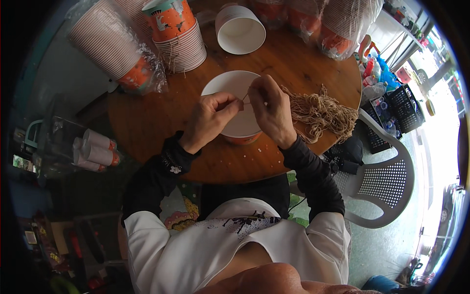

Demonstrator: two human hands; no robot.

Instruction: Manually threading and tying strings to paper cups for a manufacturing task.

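A round paper bucket stands on the wooden table in front of me, white inside and orange outside. Over its mouth, my left hand pinches thumb and forefinger together at the bucket's middle. Close beside it, my right hand is also closed in a pinch. A short piece of thin tan cord spans the small gap between the fingertips, and its ends are hidden in them. To the right of my right hand lies a loose heap of tan cords.
Nested paper buckets rise at the far left beside a plastic-wrapped stack. White buckets lie tipped at the back, with more wrapped stacks far right. A grey plastic chair and black crates are right of the table.
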